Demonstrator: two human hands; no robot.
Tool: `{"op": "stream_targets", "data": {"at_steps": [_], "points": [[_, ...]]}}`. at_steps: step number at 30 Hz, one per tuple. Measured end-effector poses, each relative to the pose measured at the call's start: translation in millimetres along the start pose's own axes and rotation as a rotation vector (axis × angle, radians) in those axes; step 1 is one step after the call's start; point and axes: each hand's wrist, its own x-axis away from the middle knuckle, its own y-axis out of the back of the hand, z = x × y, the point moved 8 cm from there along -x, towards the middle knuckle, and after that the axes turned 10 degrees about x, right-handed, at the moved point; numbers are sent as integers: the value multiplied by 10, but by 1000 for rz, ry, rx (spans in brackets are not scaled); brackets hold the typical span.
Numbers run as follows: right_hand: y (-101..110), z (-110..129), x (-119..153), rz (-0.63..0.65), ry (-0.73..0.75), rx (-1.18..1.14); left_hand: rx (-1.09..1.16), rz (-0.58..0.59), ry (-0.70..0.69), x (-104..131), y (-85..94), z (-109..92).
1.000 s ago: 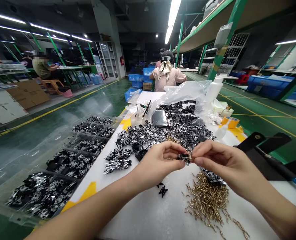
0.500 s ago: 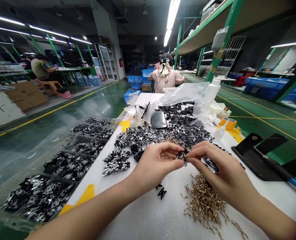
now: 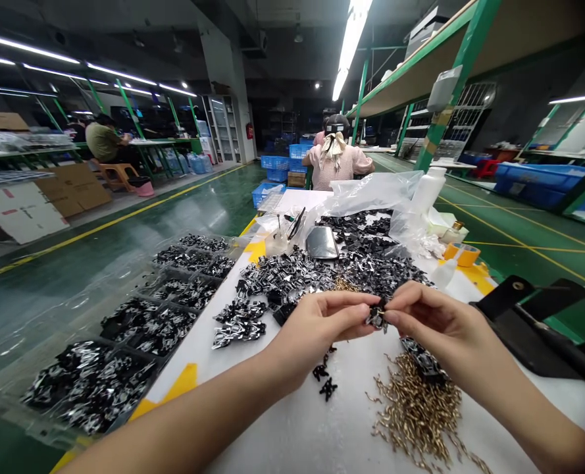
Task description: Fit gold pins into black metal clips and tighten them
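Left hand (image 3: pixel 316 329) and right hand (image 3: pixel 435 322) meet above the white table (image 3: pixel 292 428), both pinching one small black-and-silver clip (image 3: pixel 377 317). Below the right hand — a heap of brass hooks (image 3: pixel 415 415); beyond — a pile of clips (image 3: pixel 331 266).

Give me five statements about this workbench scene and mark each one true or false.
1. Both hands pinch one small black-and-silver clip between them. True.
2. The left hand lies flat on the table. False: it is raised, its fingertips on the clip.
3. A heap of brass hooks lies under the right hand. True.
4. The white bottle lies on its side. False: it stands upright.
5. A person in pink sits at the far end, back to the camera. True.
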Motion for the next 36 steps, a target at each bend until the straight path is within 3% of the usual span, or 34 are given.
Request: {"op": "stream_targets", "data": {"at_steps": [4,8,14,21,36], "points": [[-10,-22,-6,17,-11,-46,239,1,118,1,-25,120],[1,55,10,-1,57,-4,332,-10,177,5,-42,159],[18,227,51,-64,178,50,363,-10,196,23,-51,143],[27,126,49,-73,56,-81,373,31,229,38,-93,158],[51,214,68,-66,176,2,371,86,246,39,-165,139]]}}
